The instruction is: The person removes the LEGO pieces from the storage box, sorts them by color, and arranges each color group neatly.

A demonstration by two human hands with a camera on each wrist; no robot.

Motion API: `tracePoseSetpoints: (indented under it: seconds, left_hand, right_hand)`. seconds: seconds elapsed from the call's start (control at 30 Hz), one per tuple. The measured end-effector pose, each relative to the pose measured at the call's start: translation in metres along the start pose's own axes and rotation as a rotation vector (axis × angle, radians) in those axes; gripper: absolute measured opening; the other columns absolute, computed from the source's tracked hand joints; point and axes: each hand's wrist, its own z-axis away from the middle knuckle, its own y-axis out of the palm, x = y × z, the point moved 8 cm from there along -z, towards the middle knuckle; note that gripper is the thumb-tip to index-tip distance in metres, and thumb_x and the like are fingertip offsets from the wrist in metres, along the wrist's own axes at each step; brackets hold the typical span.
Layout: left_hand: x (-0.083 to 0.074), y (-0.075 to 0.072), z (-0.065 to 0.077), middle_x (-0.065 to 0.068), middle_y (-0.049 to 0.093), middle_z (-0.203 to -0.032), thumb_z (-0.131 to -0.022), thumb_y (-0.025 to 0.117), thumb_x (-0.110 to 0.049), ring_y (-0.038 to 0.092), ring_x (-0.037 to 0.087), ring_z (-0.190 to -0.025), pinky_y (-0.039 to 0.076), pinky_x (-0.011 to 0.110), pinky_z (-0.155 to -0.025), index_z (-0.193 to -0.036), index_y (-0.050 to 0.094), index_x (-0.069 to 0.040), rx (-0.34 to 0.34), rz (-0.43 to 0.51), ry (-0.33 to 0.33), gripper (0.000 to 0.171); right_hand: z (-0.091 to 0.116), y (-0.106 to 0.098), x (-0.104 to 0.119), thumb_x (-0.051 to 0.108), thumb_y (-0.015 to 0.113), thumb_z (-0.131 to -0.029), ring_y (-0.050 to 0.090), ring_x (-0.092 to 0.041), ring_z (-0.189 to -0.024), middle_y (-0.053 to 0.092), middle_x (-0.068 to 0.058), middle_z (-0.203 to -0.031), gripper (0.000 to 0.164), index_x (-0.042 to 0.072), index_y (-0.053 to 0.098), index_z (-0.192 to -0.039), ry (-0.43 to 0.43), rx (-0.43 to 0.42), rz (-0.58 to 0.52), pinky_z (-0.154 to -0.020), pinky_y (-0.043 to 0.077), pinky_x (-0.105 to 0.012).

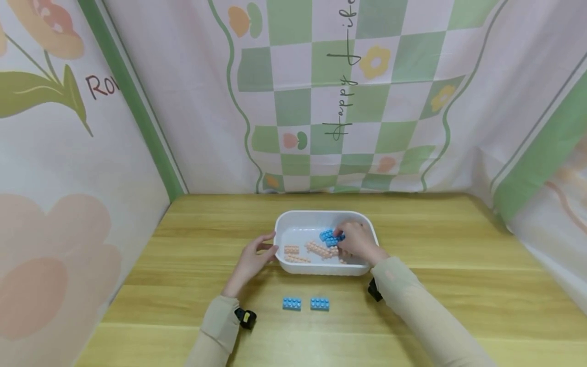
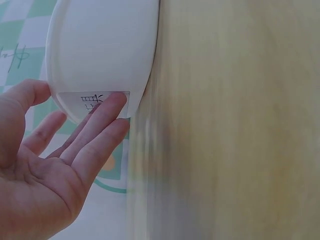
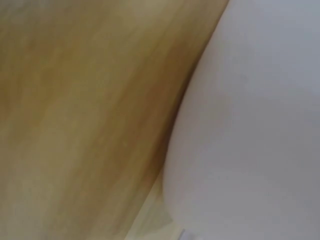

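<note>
Reaching into a white tub [image 1: 321, 270] on the wooden desk [image 1: 458, 244] with the right hand [image 1: 358, 239], fingers bent down onto blue bricks [image 1: 326, 235] near the middle of the floor. Cannot tell, with fingertips partly hidden, about a pinch on any brick. Steadied at the tub's left end by the left hand [image 1: 252, 258], fingers apart and fairly straight, thumb at the rim, two fingertips against a label [image 2: 71, 102] on the outer wall, as shown in the left wrist view. Also inside the tub: peach bricks [image 1: 321, 249], some clustered in the middle, others at the left end, more partly covered near the right hand. On the desk just in front of the tub: two loose blue bricks [image 1: 320, 304], side by side, studs upward, a gap between. Worn on both wrists: small black cameras [image 1: 247, 319], below beige sleeves [image 1: 220, 321]. Behind the desk: a green-and-white checked cloth [image 1: 293, 108] with lettering and flowers.
</note>
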Motion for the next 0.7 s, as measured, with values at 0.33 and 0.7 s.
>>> tracePoseSetpoints:
  seconds: [0.33, 0.7]
  left_hand:
    - [-0.002, 0.001, 0.000, 0.023, 0.063, -0.113, -0.091, 0.061, -0.013, 0.068, 0.031, -0.085, 0.059, 0.035, -0.076, -0.132, 0.051, -0.007, 0.009, -0.007, -0.003, 0.043]
    - [-0.016, 0.000, 0.008, 0.029, 0.061, -0.113, -0.091, 0.060, -0.010, 0.066, 0.039, -0.087, 0.057, 0.044, -0.079, -0.132, 0.049, 0.000, -0.001, 0.021, 0.012, 0.044]
  right_hand:
    - [0.001, -0.003, 0.002, 0.008, 0.069, -0.079, 0.059, -0.030, -0.099, 0.070, -0.005, -0.096, 0.015, 0.009, 0.069, -0.094, -0.039, -0.002, -0.003, -0.106, 0.020, -0.064]
    - [0.008, -0.015, 0.010, 0.011, 0.072, -0.078, 0.059, -0.028, -0.095, 0.069, -0.002, -0.090, 0.014, 0.009, 0.069, -0.091, -0.115, -0.038, -0.056, -0.101, 0.019, -0.062]
